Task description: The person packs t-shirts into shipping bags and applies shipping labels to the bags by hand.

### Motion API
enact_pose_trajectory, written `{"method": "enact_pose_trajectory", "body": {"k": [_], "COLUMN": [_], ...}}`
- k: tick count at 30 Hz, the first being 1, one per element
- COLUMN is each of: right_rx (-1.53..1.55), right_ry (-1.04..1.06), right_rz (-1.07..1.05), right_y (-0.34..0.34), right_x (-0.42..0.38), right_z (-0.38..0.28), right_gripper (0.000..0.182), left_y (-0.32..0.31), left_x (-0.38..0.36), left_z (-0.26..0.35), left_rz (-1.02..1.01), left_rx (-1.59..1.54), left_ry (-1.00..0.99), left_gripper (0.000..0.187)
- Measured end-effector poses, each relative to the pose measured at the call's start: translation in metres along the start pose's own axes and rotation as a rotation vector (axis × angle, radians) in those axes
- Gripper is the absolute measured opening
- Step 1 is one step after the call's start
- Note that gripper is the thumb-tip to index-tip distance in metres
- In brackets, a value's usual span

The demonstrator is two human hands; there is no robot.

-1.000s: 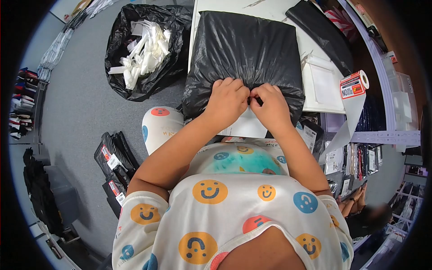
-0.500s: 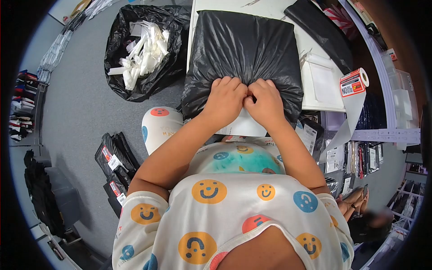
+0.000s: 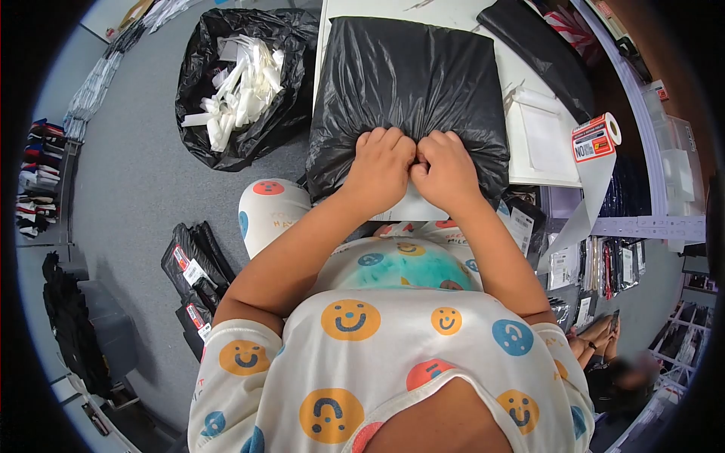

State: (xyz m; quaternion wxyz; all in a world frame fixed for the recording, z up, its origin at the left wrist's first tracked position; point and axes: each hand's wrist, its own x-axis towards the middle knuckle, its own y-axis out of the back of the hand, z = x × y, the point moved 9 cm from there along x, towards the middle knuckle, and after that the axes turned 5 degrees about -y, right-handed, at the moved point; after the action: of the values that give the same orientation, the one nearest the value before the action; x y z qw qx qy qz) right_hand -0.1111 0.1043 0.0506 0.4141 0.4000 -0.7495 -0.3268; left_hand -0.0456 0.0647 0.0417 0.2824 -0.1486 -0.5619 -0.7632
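Observation:
A large, puffed black plastic mailing bag point(image 3: 411, 79) lies on the white table in front of me. My left hand point(image 3: 381, 167) and my right hand point(image 3: 445, 170) are side by side at its near edge, knuckles up and almost touching. Both sets of fingers are curled closed on the gathered black plastic, and creases fan out from them across the bag. The fingertips are hidden beneath the hands. Just below my hands, a pale sheet or table part point(image 3: 411, 209) shows at the near edge.
Left of the table stands a black bin bag point(image 3: 198, 72) holding white paper strips point(image 3: 245, 90). A label roll point(image 3: 594, 140) hangs at the right, its strip trailing down. Black parcels point(image 3: 198, 264) lie on the floor at left. Another person point(image 3: 615, 370) sits low at the right.
Hardly anything differs. Both hands keep their grip at the bag's near edge, and the view has shifted very slightly.

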Motion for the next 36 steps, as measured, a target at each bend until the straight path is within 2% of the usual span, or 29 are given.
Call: {"method": "enact_pose_trajectory", "body": {"k": [7,10,13,16,19,23,25,28,36], "right_rx": [0.093,0.338,0.356,0.148,-0.091,-0.283,-0.303,-0.381,-0.456], "right_ry": [-0.048,-0.184,-0.241,0.047,0.160,-0.065,-0.143,-0.116,-0.130], "right_rz": [-0.028,-0.060,0.008,0.241,0.370,0.322,0.289,0.291,0.272], "right_y": [0.005,0.013,0.033,0.057,0.044,0.014,0.002,-0.003,-0.004], "right_x": [-0.004,-0.006,-0.006,0.018,0.056,0.103,0.114,0.110,0.111], "right_z": [0.011,0.019,0.031,0.022,0.018,0.049,0.061,0.061,0.059], "right_gripper": [0.008,0.010,0.016,0.023,0.032,0.041,0.043,0.042,0.038], "left_y": [0.001,-0.001,0.015,0.043,0.033,0.013,-0.004,-0.017,-0.014], "left_x": [0.000,-0.002,0.004,0.034,0.070,0.104,0.104,0.102,0.103], "left_z": [-0.004,-0.005,-0.010,-0.007,-0.025,-0.069,-0.082,-0.088,-0.082], "left_rz": [-0.040,-0.087,0.001,0.181,0.255,0.292,0.201,0.130,0.138], "left_rx": [-0.055,-0.080,-0.194,0.020,0.277,0.350,0.429,0.463,0.491], "left_ry": [0.031,0.039,0.049,-0.060,-0.048,0.018,0.066,0.111,0.096], "left_gripper": [0.003,0.008,0.016,0.028,0.037,0.043,0.043,0.042,0.041]}}
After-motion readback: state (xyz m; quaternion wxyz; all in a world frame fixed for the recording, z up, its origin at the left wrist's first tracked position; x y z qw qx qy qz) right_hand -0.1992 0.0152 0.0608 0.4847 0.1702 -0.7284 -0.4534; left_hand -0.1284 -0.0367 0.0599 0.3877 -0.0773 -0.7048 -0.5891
